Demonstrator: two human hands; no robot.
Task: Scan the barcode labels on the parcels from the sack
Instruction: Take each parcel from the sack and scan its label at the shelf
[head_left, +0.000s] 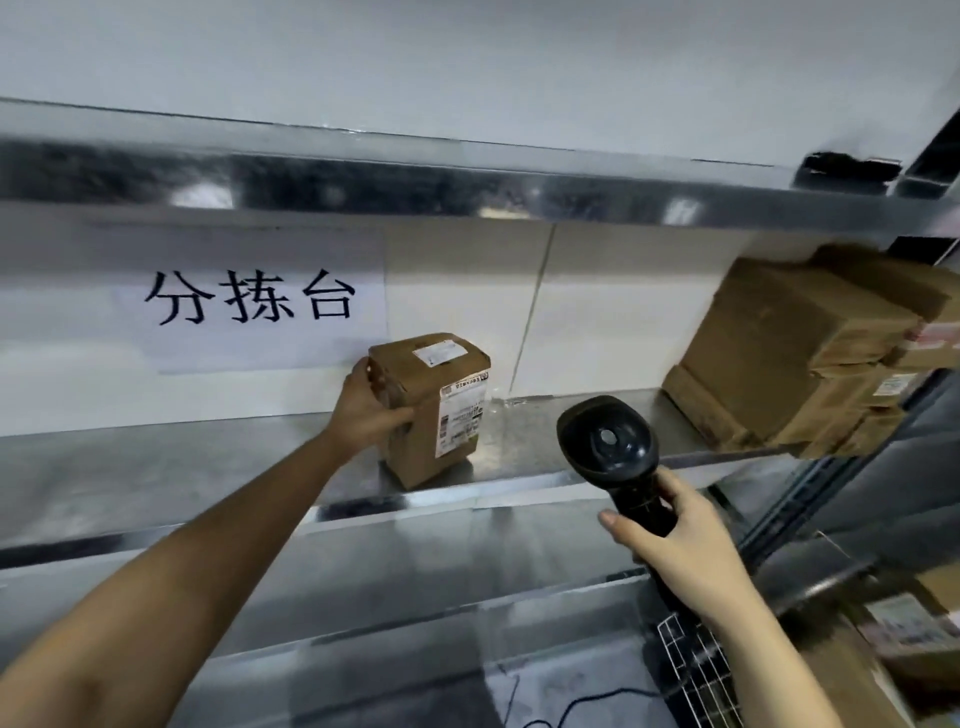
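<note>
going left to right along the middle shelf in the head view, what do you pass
white sign → left hand → small parcel, which it holds → barcode scanner, gripped by the right hand in front of the shelf → stacked parcels

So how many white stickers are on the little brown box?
2: one small white sticker on the little brown cardboard box's top, one long barcode label down its right side. Others may be hidden.

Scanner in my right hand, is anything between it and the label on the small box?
Nothing visible. The scanner in the right hand faces open air toward the label on the box, which the left hand grips.
</note>
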